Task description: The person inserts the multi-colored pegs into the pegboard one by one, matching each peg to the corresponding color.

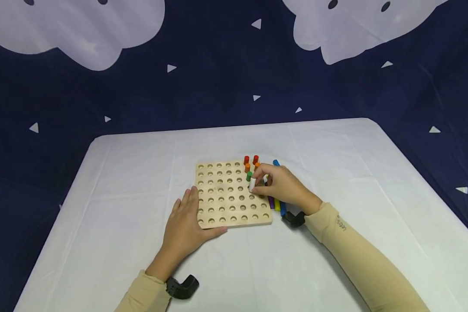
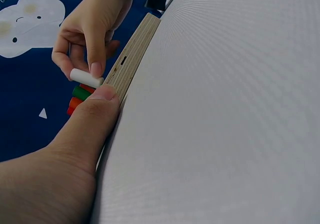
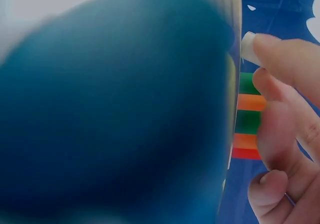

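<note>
A pale wooden pegboard with rows of round holes lies on the white table. My left hand rests with extended fingers along its left side, thumb at the near edge. Between thumb and fingertips, my right hand pinches a white peg upright over the board's right part; whether its lower end is in a hole, I cannot tell. Just beyond it, a green peg, orange pegs and red pegs stand in the board. In the left wrist view, the left thumb touches the board's edge.
Right of the board lie a purple peg, a yellow peg and a blue peg, partly hidden by the right hand. A blurred blue shape fills much of the right wrist view. Dark blue patterned cloth hangs behind the table.
</note>
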Demonstrator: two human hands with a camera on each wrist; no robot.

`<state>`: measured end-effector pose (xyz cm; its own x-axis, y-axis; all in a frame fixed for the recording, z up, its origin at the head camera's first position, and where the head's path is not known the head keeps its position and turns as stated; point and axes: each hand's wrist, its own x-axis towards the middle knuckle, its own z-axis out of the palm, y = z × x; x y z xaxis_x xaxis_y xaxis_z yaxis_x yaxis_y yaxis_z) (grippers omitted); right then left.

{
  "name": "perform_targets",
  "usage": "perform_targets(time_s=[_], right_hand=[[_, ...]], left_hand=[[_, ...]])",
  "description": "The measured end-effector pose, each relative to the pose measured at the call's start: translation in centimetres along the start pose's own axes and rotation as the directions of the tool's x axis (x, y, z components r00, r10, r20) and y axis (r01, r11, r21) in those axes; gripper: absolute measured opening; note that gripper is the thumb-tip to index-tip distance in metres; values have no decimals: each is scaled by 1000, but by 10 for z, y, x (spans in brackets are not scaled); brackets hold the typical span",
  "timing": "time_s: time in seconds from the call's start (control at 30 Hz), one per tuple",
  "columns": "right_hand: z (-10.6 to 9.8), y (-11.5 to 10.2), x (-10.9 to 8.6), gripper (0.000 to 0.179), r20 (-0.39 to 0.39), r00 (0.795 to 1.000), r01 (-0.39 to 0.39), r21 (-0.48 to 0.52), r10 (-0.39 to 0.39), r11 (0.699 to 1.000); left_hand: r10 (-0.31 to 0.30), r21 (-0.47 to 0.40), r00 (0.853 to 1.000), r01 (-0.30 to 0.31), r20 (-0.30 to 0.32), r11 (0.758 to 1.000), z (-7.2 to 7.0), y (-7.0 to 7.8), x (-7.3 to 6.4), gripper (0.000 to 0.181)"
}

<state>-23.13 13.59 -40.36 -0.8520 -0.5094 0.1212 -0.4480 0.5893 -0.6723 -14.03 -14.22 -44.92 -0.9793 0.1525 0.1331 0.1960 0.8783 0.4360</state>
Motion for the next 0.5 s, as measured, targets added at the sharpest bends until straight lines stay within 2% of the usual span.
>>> perform_targets(time_s=[0.13, 0.5], right_hand=[[0, -2, 2, 28, -20, 999, 46, -105, -48, 993], [1, -4, 6, 28, -25, 996, 81, -264, -91, 961]], left_hand=[[-2, -2, 1000, 2, 2, 1000, 0, 0, 0, 134], [-2, 1, 1000, 2, 9, 1000, -1, 0, 1, 133]])
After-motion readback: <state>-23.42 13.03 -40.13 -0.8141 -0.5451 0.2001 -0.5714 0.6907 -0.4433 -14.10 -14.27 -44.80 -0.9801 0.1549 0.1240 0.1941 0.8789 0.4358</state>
